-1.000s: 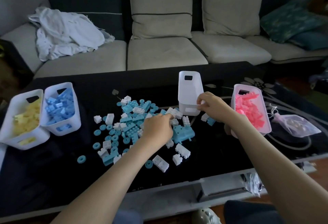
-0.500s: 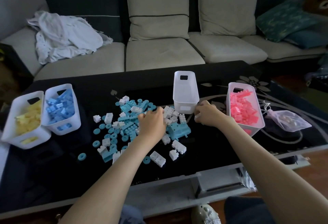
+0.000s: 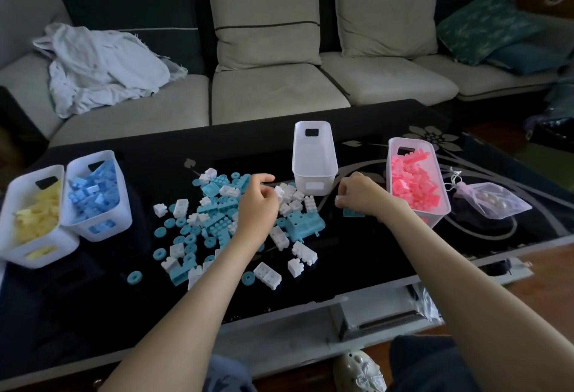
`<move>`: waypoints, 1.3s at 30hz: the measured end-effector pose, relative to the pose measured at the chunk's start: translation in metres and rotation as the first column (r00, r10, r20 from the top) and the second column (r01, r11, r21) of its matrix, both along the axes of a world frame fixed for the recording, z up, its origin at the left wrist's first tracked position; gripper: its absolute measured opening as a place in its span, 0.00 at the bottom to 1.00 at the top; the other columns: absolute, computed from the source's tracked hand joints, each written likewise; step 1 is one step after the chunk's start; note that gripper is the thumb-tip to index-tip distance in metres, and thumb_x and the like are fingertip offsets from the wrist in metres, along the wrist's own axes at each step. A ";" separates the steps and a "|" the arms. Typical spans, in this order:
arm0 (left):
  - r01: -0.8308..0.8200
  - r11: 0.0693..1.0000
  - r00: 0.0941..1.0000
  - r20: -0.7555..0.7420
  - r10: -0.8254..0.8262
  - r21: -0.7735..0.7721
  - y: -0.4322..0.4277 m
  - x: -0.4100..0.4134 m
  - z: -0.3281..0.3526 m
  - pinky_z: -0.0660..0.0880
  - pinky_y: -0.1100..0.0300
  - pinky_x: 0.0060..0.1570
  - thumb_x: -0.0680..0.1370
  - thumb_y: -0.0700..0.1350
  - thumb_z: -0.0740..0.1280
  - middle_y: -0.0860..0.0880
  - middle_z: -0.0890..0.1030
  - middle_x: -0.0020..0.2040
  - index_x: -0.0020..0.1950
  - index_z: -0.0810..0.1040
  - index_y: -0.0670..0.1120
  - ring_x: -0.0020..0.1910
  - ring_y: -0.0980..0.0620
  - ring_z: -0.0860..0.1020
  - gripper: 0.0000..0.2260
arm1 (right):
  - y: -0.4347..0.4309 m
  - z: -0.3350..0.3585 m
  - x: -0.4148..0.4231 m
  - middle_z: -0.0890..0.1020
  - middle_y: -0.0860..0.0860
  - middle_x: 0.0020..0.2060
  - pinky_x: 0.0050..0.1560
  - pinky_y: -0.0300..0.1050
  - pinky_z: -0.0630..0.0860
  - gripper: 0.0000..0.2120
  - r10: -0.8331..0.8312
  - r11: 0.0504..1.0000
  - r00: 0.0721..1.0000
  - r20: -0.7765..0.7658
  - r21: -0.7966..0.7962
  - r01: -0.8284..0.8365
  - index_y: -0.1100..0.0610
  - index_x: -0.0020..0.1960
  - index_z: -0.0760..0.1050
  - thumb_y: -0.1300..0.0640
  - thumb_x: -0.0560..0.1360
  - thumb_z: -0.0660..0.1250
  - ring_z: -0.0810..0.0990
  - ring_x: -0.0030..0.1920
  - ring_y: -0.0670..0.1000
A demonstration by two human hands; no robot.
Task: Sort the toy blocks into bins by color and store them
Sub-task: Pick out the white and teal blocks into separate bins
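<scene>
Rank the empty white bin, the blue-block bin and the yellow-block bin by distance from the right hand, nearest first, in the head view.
1. Empty white bin, just behind the right hand, slightly to its left.
2. Blue-block bin, on the left, beyond the loose blocks.
3. Yellow-block bin, far left, right beside the blue-block bin.

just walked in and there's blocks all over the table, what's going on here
A person is sorting toy blocks by color on a black table. The yellow bin, blue bin and pink bin at the sides hold blocks; a mixed pile of teal and white blocks lies in the middle, before a white bin. The left hand curls over white blocks in the pile, and the right hand is down by a teal block. Whether either grips one is unclear.
</scene>
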State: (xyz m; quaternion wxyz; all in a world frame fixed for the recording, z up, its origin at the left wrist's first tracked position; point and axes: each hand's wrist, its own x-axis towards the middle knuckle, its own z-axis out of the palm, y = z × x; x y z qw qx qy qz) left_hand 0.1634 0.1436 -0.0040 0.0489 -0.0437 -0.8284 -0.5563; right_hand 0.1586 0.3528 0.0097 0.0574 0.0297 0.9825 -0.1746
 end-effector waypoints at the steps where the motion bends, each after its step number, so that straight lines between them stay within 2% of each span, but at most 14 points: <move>1: -0.015 1.000 1.000 -0.011 0.015 0.026 -0.001 -0.001 0.001 0.68 0.67 0.25 0.79 0.39 0.58 0.51 0.75 0.41 0.59 0.71 0.51 0.27 0.61 0.70 0.12 | 0.000 0.000 0.000 0.71 0.56 0.51 0.48 0.46 0.71 0.12 -0.001 1.000 1.000 -0.023 0.001 0.001 0.63 0.51 0.75 0.55 0.74 0.67 0.75 0.51 0.57; 3: -0.038 0.999 0.999 -0.033 0.039 0.025 0.001 -0.003 0.002 0.67 0.70 0.24 0.79 0.40 0.58 0.52 0.75 0.41 0.59 0.71 0.51 0.26 0.62 0.70 0.11 | 0.001 0.001 0.000 0.73 0.56 0.44 0.39 0.44 0.68 0.12 -0.024 0.999 0.996 -0.086 -0.026 0.022 0.66 0.48 0.77 0.56 0.74 0.66 0.73 0.45 0.55; 6: -0.038 0.998 0.996 -0.078 0.035 -0.042 0.006 -0.009 0.007 0.68 0.69 0.29 0.80 0.41 0.59 0.54 0.75 0.44 0.58 0.71 0.50 0.33 0.59 0.72 0.09 | 0.004 0.003 -0.002 0.75 0.56 0.40 0.29 0.40 0.64 0.10 -0.112 0.986 0.981 -0.161 -0.143 0.089 0.68 0.43 0.75 0.59 0.74 0.64 0.73 0.39 0.54; 10: -0.014 0.999 0.990 -0.139 0.009 -0.036 0.019 -0.022 0.018 0.68 0.73 0.36 0.80 0.44 0.61 0.57 0.75 0.47 0.56 0.73 0.50 0.43 0.63 0.74 0.06 | 0.006 0.010 -0.008 0.72 0.52 0.41 0.31 0.38 0.61 0.07 -0.270 0.931 0.899 -0.346 -0.332 0.152 0.61 0.42 0.70 0.59 0.76 0.63 0.69 0.37 0.49; 13: 0.015 0.996 0.977 -0.211 -0.033 -0.086 0.032 -0.035 0.023 0.68 0.72 0.37 0.79 0.44 0.63 0.58 0.74 0.45 0.53 0.73 0.48 0.43 0.64 0.74 0.04 | 0.003 0.019 -0.013 0.70 0.50 0.45 0.33 0.32 0.61 0.05 -0.360 0.882 0.814 -0.455 -0.450 0.139 0.58 0.45 0.68 0.57 0.77 0.62 0.68 0.39 0.46; 17: -0.004 0.978 0.962 -0.268 -0.052 -0.206 0.048 -0.053 0.020 0.67 0.72 0.38 0.79 0.43 0.63 0.52 0.77 0.48 0.54 0.74 0.44 0.44 0.59 0.74 0.05 | -0.011 0.019 -0.018 0.71 0.48 0.46 0.35 0.30 0.64 0.04 -0.251 0.880 0.846 -0.470 -0.475 -0.002 0.57 0.47 0.70 0.57 0.77 0.63 0.71 0.39 0.41; 20: 0.059 0.942 0.957 -0.249 -0.148 -0.330 0.056 -0.061 0.014 0.66 0.72 0.42 0.79 0.44 0.63 0.50 0.79 0.52 0.56 0.75 0.44 0.48 0.57 0.74 0.08 | -0.020 0.009 -0.023 0.72 0.50 0.47 0.40 0.35 0.66 0.05 -0.150 0.897 0.859 -0.489 -0.433 -0.089 0.59 0.49 0.71 0.58 0.78 0.62 0.73 0.44 0.47; 22: 0.101 0.895 0.948 -0.231 -0.218 -0.434 0.058 -0.063 0.011 0.70 0.65 0.49 0.80 0.44 0.62 0.49 0.79 0.55 0.59 0.76 0.45 0.52 0.54 0.76 0.09 | -0.024 0.004 -0.026 0.73 0.52 0.49 0.43 0.38 0.68 0.06 -0.071 0.915 0.873 -0.483 -0.380 -0.136 0.61 0.53 0.72 0.58 0.79 0.61 0.75 0.47 0.51; 24: 0.021 0.856 0.942 -0.278 -0.190 -0.516 0.058 -0.064 0.010 0.69 0.56 0.59 0.79 0.44 0.62 0.49 0.78 0.58 0.62 0.74 0.46 0.58 0.50 0.75 0.12 | -0.024 0.002 -0.029 0.75 0.53 0.54 0.47 0.39 0.70 0.10 -0.038 0.931 0.888 -0.458 -0.339 -0.135 0.60 0.59 0.71 0.61 0.79 0.59 0.76 0.51 0.52; 26: -0.123 0.871 0.954 -0.297 -0.027 -0.475 0.055 -0.065 0.013 0.65 0.50 0.65 0.78 0.44 0.64 0.50 0.76 0.61 0.66 0.70 0.46 0.61 0.50 0.73 0.16 | -0.023 0.004 -0.029 0.74 0.53 0.60 0.49 0.39 0.70 0.17 -0.031 0.942 0.900 -0.435 -0.314 -0.119 0.58 0.66 0.67 0.65 0.78 0.57 0.76 0.55 0.53; 28: -0.171 0.906 0.974 -0.203 0.097 -0.388 0.049 -0.066 0.015 0.63 0.49 0.66 0.78 0.43 0.63 0.50 0.75 0.63 0.68 0.68 0.46 0.62 0.50 0.73 0.18 | -0.021 0.006 -0.028 0.72 0.53 0.62 0.50 0.41 0.71 0.22 -0.030 0.947 0.910 -0.414 -0.304 -0.107 0.57 0.69 0.65 0.68 0.77 0.55 0.75 0.55 0.53; 33: -0.111 0.921 0.994 -0.060 0.095 -0.375 0.025 -0.056 0.008 0.66 0.46 0.65 0.80 0.44 0.60 0.49 0.74 0.63 0.70 0.63 0.47 0.58 0.49 0.75 0.19 | -0.013 0.012 -0.018 0.74 0.54 0.59 0.57 0.43 0.71 0.25 -0.005 0.952 0.913 -0.408 -0.282 -0.121 0.59 0.64 0.69 0.75 0.71 0.52 0.73 0.58 0.51; 36: -0.022 0.787 0.999 0.012 0.038 -0.617 0.007 -0.048 -0.003 0.62 0.48 0.65 0.80 0.44 0.59 0.47 0.70 0.66 0.72 0.62 0.51 0.63 0.47 0.70 0.20 | -0.014 0.011 -0.004 0.78 0.52 0.50 0.56 0.45 0.71 0.20 0.186 0.946 0.845 -0.502 -0.141 -0.292 0.58 0.54 0.75 0.73 0.71 0.53 0.73 0.52 0.49; 39: 0.038 0.597 0.995 0.085 0.050 -0.801 -0.012 -0.041 -0.012 0.56 0.45 0.68 0.80 0.44 0.57 0.44 0.59 0.74 0.72 0.62 0.53 0.71 0.43 0.59 0.20 | -0.018 0.001 0.009 0.77 0.51 0.54 0.60 0.43 0.68 0.22 0.336 0.914 0.856 -0.393 -0.082 -0.397 0.56 0.57 0.76 0.73 0.72 0.54 0.72 0.58 0.51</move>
